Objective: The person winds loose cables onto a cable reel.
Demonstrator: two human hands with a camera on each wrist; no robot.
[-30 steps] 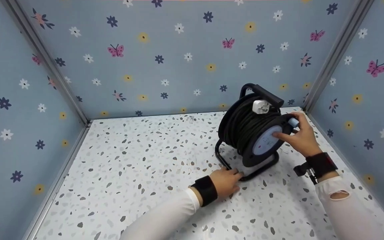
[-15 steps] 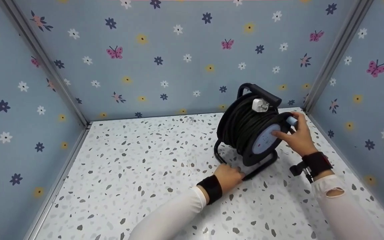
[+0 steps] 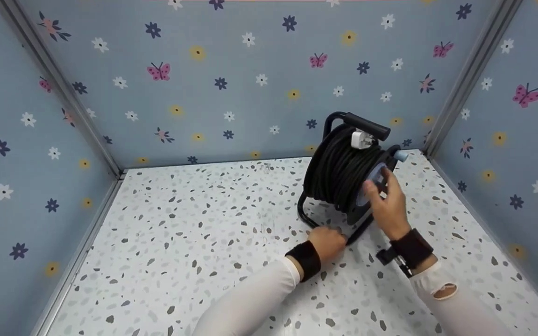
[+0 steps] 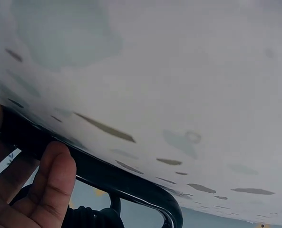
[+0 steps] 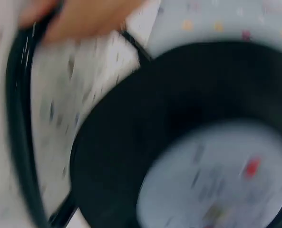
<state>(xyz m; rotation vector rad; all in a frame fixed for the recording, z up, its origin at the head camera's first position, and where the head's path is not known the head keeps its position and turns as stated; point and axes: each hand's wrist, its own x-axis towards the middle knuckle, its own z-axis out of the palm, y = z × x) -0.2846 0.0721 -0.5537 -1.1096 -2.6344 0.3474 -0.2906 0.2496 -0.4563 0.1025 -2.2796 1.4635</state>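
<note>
A black cable reel (image 3: 336,172), wound with thick black cable, stands tilted on its tubular frame at the right of the table. My left hand (image 3: 328,244) grips the frame's lower front bar; in the left wrist view its fingers wrap the bar (image 4: 117,178). My right hand (image 3: 392,207) is in front of the pale blue socket face (image 5: 193,187), thumb and fingers apart, whether touching it I cannot tell. A light blue crank knob (image 3: 401,156) juts from the reel's upper right, away from those fingers. The white plug (image 3: 361,140) sits on the cable below the padded handle (image 3: 367,126).
The white speckled table (image 3: 194,224) is bounded by a flowered blue back panel (image 3: 245,60) and side panels, with metal corner posts (image 3: 465,74). The reel is near the back right corner. The right wrist view is blurred.
My right hand has let go of the knob and moved left and down to the socket face. The left hand has closed around the frame bar. The reel has turned slightly.
</note>
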